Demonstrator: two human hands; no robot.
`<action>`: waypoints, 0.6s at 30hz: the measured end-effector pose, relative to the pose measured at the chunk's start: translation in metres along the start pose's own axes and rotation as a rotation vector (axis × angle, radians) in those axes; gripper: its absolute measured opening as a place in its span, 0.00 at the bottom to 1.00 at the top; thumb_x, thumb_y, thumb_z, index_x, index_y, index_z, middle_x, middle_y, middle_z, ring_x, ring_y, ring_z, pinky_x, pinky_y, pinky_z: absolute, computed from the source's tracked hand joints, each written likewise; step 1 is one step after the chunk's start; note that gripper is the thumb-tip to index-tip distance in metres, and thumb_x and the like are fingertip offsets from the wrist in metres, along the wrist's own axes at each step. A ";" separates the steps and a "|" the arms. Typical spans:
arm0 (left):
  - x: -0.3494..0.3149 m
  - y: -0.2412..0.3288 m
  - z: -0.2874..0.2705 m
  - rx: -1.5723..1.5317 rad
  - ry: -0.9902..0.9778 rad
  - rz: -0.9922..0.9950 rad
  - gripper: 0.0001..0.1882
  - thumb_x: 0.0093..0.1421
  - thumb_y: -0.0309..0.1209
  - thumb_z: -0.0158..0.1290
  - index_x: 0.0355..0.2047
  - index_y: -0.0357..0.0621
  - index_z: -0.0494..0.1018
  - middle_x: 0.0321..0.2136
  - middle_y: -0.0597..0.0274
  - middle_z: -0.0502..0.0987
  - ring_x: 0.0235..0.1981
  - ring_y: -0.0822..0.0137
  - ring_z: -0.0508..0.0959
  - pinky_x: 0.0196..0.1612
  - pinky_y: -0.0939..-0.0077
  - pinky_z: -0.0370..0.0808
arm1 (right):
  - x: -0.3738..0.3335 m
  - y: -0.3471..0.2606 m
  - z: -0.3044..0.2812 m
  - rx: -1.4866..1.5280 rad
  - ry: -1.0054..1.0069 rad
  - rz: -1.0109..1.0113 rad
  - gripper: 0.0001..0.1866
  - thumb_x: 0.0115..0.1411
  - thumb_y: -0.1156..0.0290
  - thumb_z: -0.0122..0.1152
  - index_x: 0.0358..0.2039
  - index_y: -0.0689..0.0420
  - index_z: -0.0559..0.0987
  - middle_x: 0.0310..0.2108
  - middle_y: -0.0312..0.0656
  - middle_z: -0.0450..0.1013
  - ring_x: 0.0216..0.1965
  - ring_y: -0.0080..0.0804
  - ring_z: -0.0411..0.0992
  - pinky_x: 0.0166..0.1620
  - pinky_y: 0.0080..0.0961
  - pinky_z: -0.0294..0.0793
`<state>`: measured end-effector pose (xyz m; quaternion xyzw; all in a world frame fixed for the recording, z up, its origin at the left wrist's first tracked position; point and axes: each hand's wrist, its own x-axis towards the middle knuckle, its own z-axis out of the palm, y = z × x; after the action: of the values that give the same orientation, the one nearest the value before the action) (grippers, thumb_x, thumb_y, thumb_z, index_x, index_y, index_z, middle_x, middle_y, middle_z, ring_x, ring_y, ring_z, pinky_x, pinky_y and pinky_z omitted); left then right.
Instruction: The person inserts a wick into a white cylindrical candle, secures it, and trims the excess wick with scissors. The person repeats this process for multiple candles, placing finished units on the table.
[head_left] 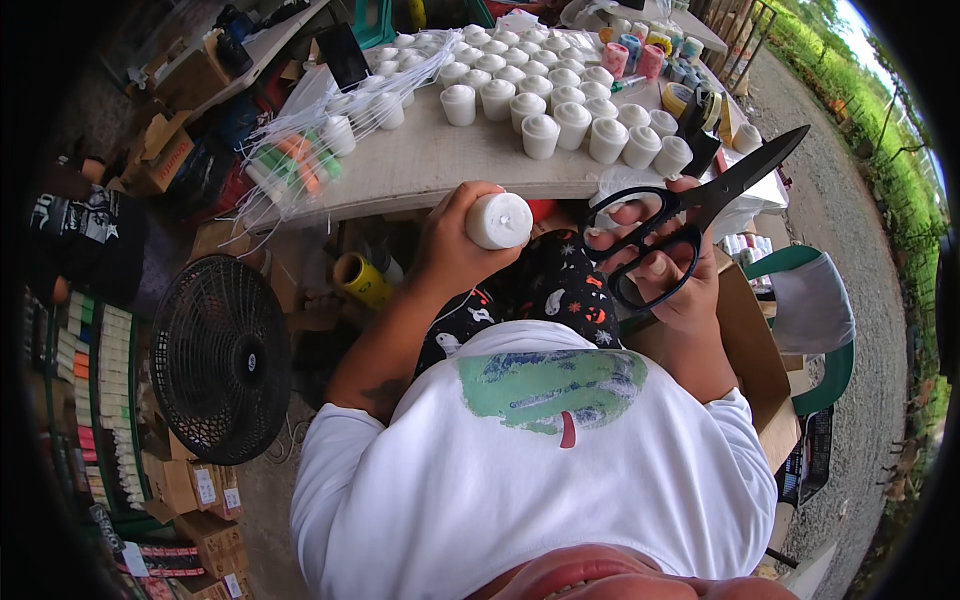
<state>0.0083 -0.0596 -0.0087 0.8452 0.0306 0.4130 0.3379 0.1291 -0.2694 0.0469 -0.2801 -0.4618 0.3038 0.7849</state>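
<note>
My left hand (462,235) is wrapped round a short white candle (499,221), with its round end turned up and a small mark at the centre. In my right hand (675,275) are large black scissors (715,195); fingers pass through the handle loops, and the blades point up and right, away from the candle. Both hands are raised in front of the near table edge. Beyond them, many similar white candles with domed tops (540,135) stand in rows on the table (400,165). A bundle of long white strings (335,100) lies at the table's left.
Pink and blue cylinders (615,58) and a tape dispenser (705,125) are at the table's right. A black fan (222,360) stands on my left, near cardboard boxes (200,490). To the right are an open carton (750,345) and a green chair (840,370).
</note>
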 end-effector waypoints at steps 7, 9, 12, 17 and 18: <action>-0.005 0.004 0.000 0.085 -0.027 -0.056 0.30 0.36 0.30 0.69 0.41 0.48 0.69 0.33 0.56 0.77 0.36 0.55 0.80 0.40 0.65 0.76 | 0.015 0.006 0.016 -0.281 -0.105 -0.169 0.31 0.57 0.83 0.58 0.57 0.54 0.55 0.44 0.46 0.67 0.49 0.46 0.72 0.53 0.41 0.72; -0.003 0.001 0.000 0.058 0.001 -0.041 0.29 0.36 0.31 0.69 0.41 0.48 0.69 0.33 0.56 0.77 0.36 0.55 0.80 0.40 0.65 0.76 | 0.019 -0.011 0.023 -0.328 -0.097 -0.398 0.31 0.57 0.80 0.59 0.57 0.55 0.55 0.45 0.48 0.67 0.50 0.49 0.71 0.54 0.46 0.70; 0.002 0.012 -0.004 0.038 -0.034 -0.045 0.29 0.37 0.30 0.69 0.41 0.46 0.70 0.33 0.56 0.78 0.35 0.56 0.80 0.39 0.65 0.76 | 0.018 0.012 0.030 -0.306 -0.169 -0.419 0.22 0.58 0.82 0.55 0.52 0.61 0.61 0.48 0.50 0.66 0.52 0.46 0.69 0.55 0.44 0.69; -0.008 -0.003 -0.007 0.024 0.028 -0.108 0.27 0.37 0.30 0.67 0.40 0.47 0.70 0.34 0.53 0.78 0.36 0.51 0.79 0.39 0.60 0.76 | 0.024 0.008 0.026 -0.442 -0.145 -0.257 0.30 0.59 0.84 0.54 0.57 0.54 0.53 0.45 0.56 0.68 0.50 0.41 0.71 0.53 0.37 0.71; -0.007 0.000 -0.009 0.025 0.018 -0.120 0.27 0.37 0.30 0.67 0.40 0.47 0.70 0.34 0.53 0.78 0.36 0.51 0.79 0.39 0.60 0.76 | 0.028 -0.002 0.040 -0.315 -0.168 -0.447 0.29 0.59 0.84 0.54 0.56 0.56 0.53 0.45 0.53 0.68 0.50 0.41 0.71 0.52 0.37 0.71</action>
<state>-0.0023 -0.0566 -0.0097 0.8423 0.0897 0.3991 0.3510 0.1046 -0.2442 0.0807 -0.2636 -0.6169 0.0700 0.7382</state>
